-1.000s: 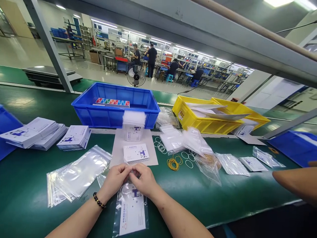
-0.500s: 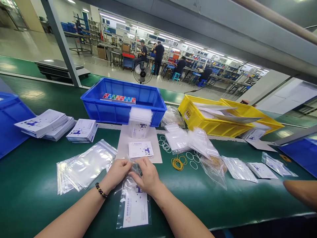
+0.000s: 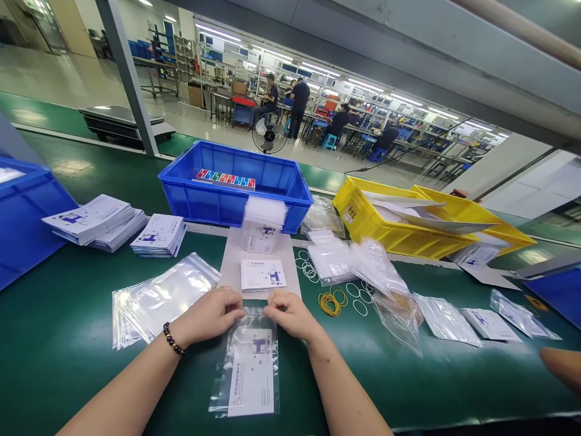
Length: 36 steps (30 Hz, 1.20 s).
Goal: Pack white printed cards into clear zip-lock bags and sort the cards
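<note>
A clear zip bag with a white printed card inside lies flat on the green belt in front of me. My left hand pinches the bag's top edge at its left corner, fingers closed. My right hand pinches the same edge at the right corner. Just beyond my hands a small stack of printed cards rests on a grey sheet. A pile of empty clear bags lies to the left.
A blue bin stands behind the grey sheet, yellow bins to the right, another blue bin far left. Card stacks, rubber bands and filled bags lie around. Another person's arm shows at lower right.
My hands have moved apart along the bag's top edge, from the middle out to its two corners. The camera view has shifted slightly.
</note>
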Each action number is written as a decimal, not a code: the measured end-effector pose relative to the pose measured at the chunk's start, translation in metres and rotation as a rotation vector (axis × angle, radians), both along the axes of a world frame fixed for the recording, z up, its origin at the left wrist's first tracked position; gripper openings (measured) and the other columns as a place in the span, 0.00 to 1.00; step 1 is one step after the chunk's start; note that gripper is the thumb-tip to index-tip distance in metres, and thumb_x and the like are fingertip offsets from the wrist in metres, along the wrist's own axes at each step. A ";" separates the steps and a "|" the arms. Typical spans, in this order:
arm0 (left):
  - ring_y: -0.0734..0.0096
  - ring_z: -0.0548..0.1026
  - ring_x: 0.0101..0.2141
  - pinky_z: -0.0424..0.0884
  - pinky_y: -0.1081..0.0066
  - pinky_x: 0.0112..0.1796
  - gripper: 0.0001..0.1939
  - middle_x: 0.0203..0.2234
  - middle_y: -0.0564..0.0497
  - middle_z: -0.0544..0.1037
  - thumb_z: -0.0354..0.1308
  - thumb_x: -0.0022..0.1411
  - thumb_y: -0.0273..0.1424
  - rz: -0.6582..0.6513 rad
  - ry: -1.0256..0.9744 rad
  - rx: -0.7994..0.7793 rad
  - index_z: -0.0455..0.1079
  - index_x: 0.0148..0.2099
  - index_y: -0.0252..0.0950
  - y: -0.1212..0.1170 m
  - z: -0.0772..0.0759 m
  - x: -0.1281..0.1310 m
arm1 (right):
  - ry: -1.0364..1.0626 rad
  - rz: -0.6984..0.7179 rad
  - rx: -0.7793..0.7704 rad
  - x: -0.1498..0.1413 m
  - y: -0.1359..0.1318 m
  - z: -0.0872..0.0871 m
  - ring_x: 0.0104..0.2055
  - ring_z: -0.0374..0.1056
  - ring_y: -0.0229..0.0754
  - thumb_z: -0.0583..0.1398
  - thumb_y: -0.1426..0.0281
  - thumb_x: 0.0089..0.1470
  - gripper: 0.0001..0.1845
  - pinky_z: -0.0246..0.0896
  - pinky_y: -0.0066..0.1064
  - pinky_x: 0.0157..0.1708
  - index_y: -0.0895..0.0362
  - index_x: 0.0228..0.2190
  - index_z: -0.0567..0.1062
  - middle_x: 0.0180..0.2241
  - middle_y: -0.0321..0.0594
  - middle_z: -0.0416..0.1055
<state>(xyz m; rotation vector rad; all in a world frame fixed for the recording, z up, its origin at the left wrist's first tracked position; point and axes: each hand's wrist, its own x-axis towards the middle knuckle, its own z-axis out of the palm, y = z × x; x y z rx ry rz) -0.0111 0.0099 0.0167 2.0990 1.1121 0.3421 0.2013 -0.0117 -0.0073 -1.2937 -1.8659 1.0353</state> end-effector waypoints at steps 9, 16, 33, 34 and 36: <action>0.68 0.68 0.27 0.60 0.73 0.28 0.11 0.24 0.53 0.72 0.51 0.55 0.38 -0.011 -0.136 -0.262 0.67 0.27 0.37 -0.002 -0.012 0.009 | -0.308 -0.654 0.086 0.011 0.029 -0.027 0.31 0.63 0.42 0.59 0.64 0.45 0.08 0.57 0.32 0.32 0.56 0.22 0.68 0.27 0.39 0.66; 0.68 0.68 0.27 0.60 0.73 0.28 0.10 0.24 0.54 0.72 0.52 0.54 0.37 0.003 -0.128 -0.275 0.71 0.30 0.38 -0.006 -0.016 0.015 | -0.284 -0.698 0.025 0.015 0.030 -0.023 0.30 0.65 0.42 0.56 0.61 0.48 0.12 0.59 0.32 0.30 0.57 0.29 0.70 0.28 0.40 0.68; 0.67 0.69 0.25 0.60 0.73 0.26 0.17 0.22 0.52 0.72 0.53 0.53 0.40 0.151 -0.078 -0.215 0.74 0.42 0.38 -0.001 -0.021 0.010 | 0.151 -0.671 0.024 0.014 0.025 -0.016 0.17 0.59 0.35 0.50 0.59 0.52 0.11 0.55 0.26 0.19 0.54 0.28 0.61 0.16 0.29 0.60; 0.67 0.69 0.26 0.61 0.73 0.27 0.13 0.24 0.52 0.73 0.53 0.53 0.39 0.111 -0.100 -0.226 0.75 0.35 0.38 -0.001 -0.020 0.010 | 0.212 -0.657 0.015 0.015 0.024 -0.015 0.15 0.57 0.34 0.50 0.57 0.53 0.12 0.54 0.25 0.17 0.54 0.29 0.60 0.14 0.27 0.59; 0.67 0.71 0.29 0.64 0.72 0.30 0.10 0.26 0.51 0.74 0.54 0.51 0.36 0.058 -0.162 -0.257 0.73 0.27 0.37 -0.001 -0.018 0.010 | 0.361 -0.596 -0.023 0.016 0.022 -0.011 0.13 0.56 0.32 0.54 0.55 0.50 0.16 0.52 0.24 0.15 0.54 0.31 0.62 0.13 0.26 0.59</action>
